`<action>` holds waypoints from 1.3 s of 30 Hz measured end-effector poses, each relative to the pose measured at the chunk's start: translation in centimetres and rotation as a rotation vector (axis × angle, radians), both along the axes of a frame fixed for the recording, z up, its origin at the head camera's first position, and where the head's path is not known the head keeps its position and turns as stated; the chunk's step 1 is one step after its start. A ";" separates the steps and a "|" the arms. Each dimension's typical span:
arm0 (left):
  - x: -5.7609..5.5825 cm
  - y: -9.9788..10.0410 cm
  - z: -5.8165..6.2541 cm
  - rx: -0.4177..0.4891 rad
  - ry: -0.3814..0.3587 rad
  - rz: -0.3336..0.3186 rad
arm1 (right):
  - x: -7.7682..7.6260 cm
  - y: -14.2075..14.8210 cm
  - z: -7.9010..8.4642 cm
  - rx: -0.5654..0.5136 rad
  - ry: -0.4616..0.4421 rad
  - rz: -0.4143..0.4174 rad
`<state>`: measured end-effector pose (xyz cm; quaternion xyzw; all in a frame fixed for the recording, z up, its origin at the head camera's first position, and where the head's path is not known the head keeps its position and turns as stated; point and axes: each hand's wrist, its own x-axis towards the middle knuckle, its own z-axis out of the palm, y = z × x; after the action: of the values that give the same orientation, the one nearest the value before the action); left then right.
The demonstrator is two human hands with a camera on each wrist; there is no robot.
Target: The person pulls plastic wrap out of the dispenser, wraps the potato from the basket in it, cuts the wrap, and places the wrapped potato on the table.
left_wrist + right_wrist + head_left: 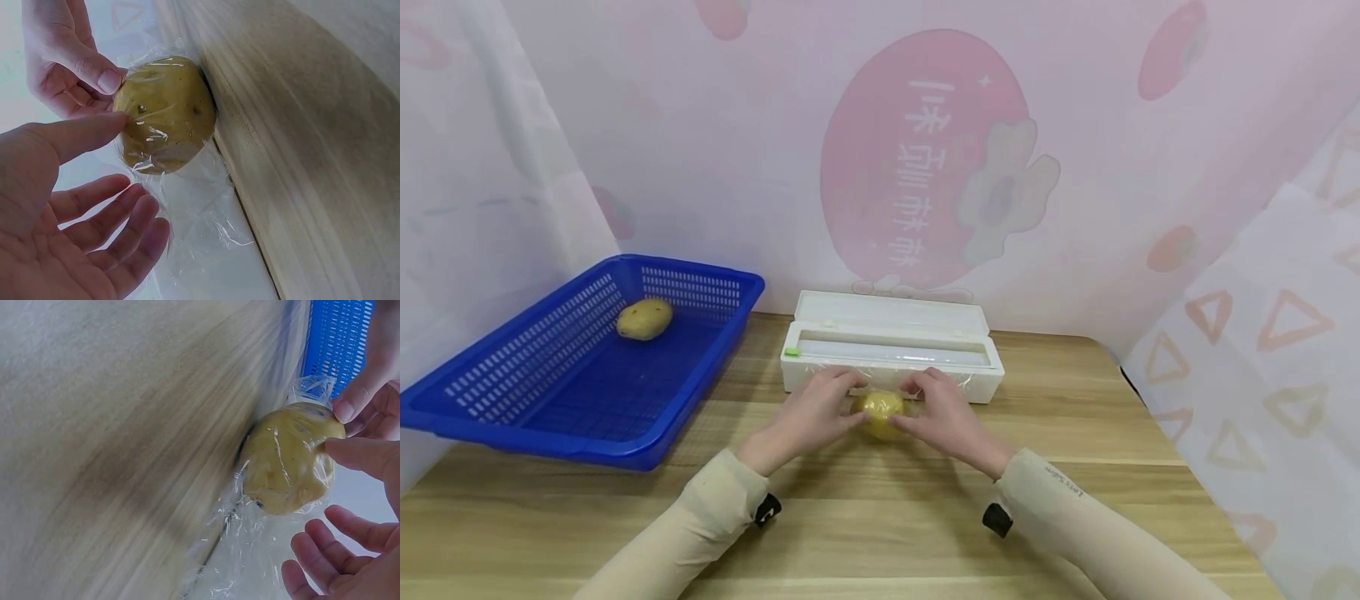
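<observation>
A yellow potato [882,410] under clear plastic wrap [194,206] is on the wooden table between both hands. My left hand [816,417] comes from the left, its straight thumb touching the wrapped potato [165,115]. Its other fingers curve loosely apart from the potato, beside the hanging film. From the right, my right hand [949,421] touches the potato [290,459] with its thumb in the same way, its fingers [319,550] spread and bent near the wrap. Right behind them stands a white cling film box [891,375], lid raised, with a roll [895,353] inside.
A blue plastic basket [700,392] stands on the left of the table, with an unwrapped potato [644,319] in it. A green slider [792,352] sits at the box's left end. Behind the table [1075,417] hangs a pink printed curtain [737,167].
</observation>
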<state>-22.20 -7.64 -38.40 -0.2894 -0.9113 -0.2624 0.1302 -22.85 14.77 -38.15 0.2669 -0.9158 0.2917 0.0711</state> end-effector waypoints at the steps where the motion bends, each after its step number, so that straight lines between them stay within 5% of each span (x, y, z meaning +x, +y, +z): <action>1: 0.0 0.0 0.0 0.000 0.005 0.000 | 0.0 0.0 0.1 -0.003 0.001 0.001; 15: 0.3 -0.4 -0.1 -0.007 0.042 -0.021 | 0.2 -0.1 0.5 -0.018 0.013 0.027; 21: 0.2 -0.2 -0.6 -0.037 -0.051 0.014 | 0.2 0.0 0.2 -0.019 0.047 0.078; 27: 0.0 -0.1 -0.8 -0.046 -0.103 0.051 | -0.2 0.0 -0.6 0.057 -0.026 0.067; 34: -0.7 0.4 -0.9 -0.067 -0.098 0.079 | -1.2 -0.3 -1.4 0.110 -0.041 0.065; 39: -1.0 0.8 -1.0 -0.170 -0.048 0.081 | -1.6 -0.6 -1.7 0.093 -0.010 0.052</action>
<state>-23.19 -6.83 -39.42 -0.2560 -0.9441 -0.1855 0.0936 -24.47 14.12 -39.81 0.2920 -0.9215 0.2519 0.0466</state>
